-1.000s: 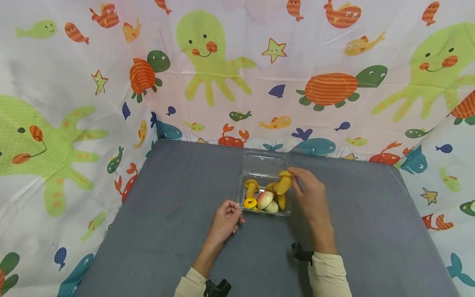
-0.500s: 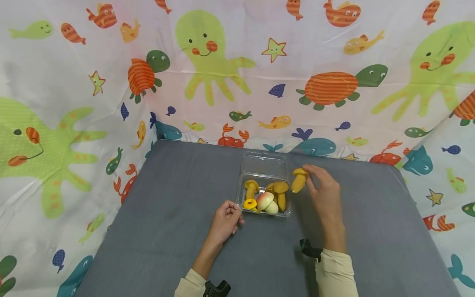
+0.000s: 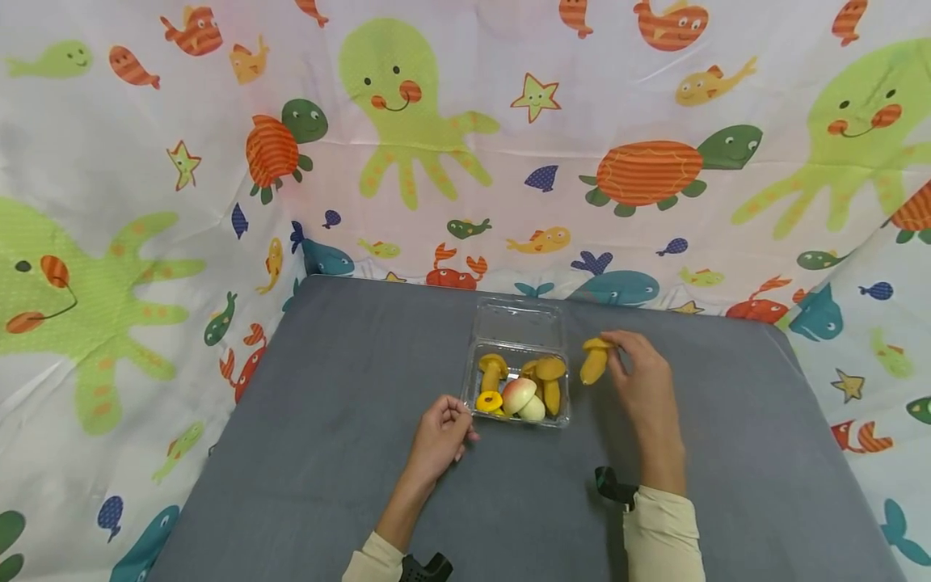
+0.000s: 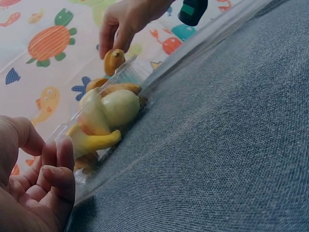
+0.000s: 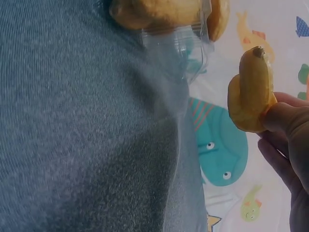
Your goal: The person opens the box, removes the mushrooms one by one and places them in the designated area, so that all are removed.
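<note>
My right hand (image 3: 643, 380) pinches a yellow-brown toy mushroom (image 3: 595, 362) by its cap, just to the right of a clear plastic box (image 3: 518, 417). In the right wrist view the mushroom (image 5: 256, 89) hangs from thumb and fingers, stem toward the camera. My left hand (image 3: 440, 430) pinches the front left corner of the box, with thumb and fingertips at its rim in the left wrist view. Inside lie several toy mushrooms: brown ones (image 3: 550, 369) at right and left, a bright yellow one (image 3: 490, 401) in front, and a pale one with a reddish cap (image 3: 520, 395).
The box's clear lid (image 3: 518, 322) lies folded back behind it. A dark grey cloth (image 3: 349, 364) covers the table. A curtain (image 3: 509, 145) printed with sea animals rises along the back and sides. Each wrist wears a black camera (image 3: 614, 487).
My right hand has lifted the brown mushroom from over the box and carried it to the right, then lowered it slightly. My left hand has stayed at the corner.
</note>
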Demonstrator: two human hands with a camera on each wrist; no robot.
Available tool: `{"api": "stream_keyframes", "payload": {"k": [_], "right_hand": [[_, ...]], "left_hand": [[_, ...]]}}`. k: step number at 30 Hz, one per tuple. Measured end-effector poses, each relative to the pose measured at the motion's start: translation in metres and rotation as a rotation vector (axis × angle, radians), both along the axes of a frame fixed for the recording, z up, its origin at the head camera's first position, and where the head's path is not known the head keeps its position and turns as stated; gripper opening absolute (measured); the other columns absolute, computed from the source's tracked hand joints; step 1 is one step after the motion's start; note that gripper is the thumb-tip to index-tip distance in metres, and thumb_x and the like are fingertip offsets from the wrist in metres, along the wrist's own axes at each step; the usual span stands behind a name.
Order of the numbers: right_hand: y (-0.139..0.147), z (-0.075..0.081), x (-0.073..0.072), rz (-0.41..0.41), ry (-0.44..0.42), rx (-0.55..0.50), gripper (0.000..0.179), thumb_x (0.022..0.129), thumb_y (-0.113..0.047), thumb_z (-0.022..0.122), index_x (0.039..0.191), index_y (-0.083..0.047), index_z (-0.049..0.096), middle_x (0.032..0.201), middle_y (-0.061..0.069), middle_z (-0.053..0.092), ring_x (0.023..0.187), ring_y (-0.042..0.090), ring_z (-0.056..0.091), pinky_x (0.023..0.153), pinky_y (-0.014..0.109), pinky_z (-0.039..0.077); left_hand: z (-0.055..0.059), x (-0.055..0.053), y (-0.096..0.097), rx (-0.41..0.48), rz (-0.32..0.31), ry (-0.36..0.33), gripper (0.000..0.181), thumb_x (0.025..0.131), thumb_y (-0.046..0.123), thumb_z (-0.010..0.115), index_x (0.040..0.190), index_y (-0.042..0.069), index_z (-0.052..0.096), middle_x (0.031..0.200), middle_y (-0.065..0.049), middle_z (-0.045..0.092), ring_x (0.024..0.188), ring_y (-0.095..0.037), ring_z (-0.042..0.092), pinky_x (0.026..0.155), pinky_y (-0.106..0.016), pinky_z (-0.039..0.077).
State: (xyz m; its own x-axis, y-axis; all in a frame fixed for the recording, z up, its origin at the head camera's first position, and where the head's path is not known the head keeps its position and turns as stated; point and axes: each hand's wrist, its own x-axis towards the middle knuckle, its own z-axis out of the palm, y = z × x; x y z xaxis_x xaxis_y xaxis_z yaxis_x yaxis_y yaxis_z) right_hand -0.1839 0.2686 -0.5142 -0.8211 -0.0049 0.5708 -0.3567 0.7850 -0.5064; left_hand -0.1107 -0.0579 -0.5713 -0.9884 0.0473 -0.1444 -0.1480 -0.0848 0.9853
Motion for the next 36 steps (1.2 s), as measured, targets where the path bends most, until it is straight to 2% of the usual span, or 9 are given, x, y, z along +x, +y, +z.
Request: {"api": "stream_keyframes", "payload": {"k": [6,13,22,36], "right_hand": [[0.005,-0.004,-0.006,0.016,-0.017,0.004,0.025,0.094,0.006,0.075,0.116,-0.005,0.077,0.118,0.01,0.074,0.111,0.033,0.07,0.098,0.048,0.053],[0.009,-0.006,-0.01,0.025,-0.058,0.02,0.025,0.093,0.01,0.072,0.113,-0.004,0.076,0.119,0.013,0.073,0.113,0.036,0.069,0.098,0.054,0.052],[0.009,-0.008,-0.014,0.054,-0.092,0.035,0.023,0.093,0.013,0.07,0.109,-0.002,0.076,0.118,0.015,0.073,0.112,0.038,0.069,0.098,0.056,0.052],[0.01,-0.017,-0.021,0.054,-0.197,0.053,0.022,0.095,0.011,0.069,0.108,-0.004,0.077,0.119,0.015,0.072,0.114,0.041,0.067,0.099,0.06,0.051]], "left_hand": [[0.001,0.001,-0.001,0.003,-0.002,-0.007,0.008,0.097,0.004,0.062,0.104,0.001,0.058,0.08,-0.01,0.065,0.073,-0.028,0.073,0.044,-0.019,0.042],[0.002,0.002,-0.001,-0.008,-0.009,-0.009,0.011,0.1,0.006,0.063,0.105,-0.001,0.058,0.081,-0.009,0.065,0.075,-0.03,0.073,0.044,-0.019,0.042],[0.001,0.002,-0.001,0.007,-0.013,-0.013,0.009,0.099,0.005,0.062,0.105,0.0,0.058,0.081,-0.01,0.065,0.071,-0.023,0.071,0.044,-0.019,0.042],[-0.002,0.002,-0.001,-0.009,-0.013,-0.007,0.01,0.1,0.007,0.064,0.104,0.0,0.058,0.081,-0.008,0.065,0.069,-0.021,0.07,0.044,-0.02,0.043]]}}
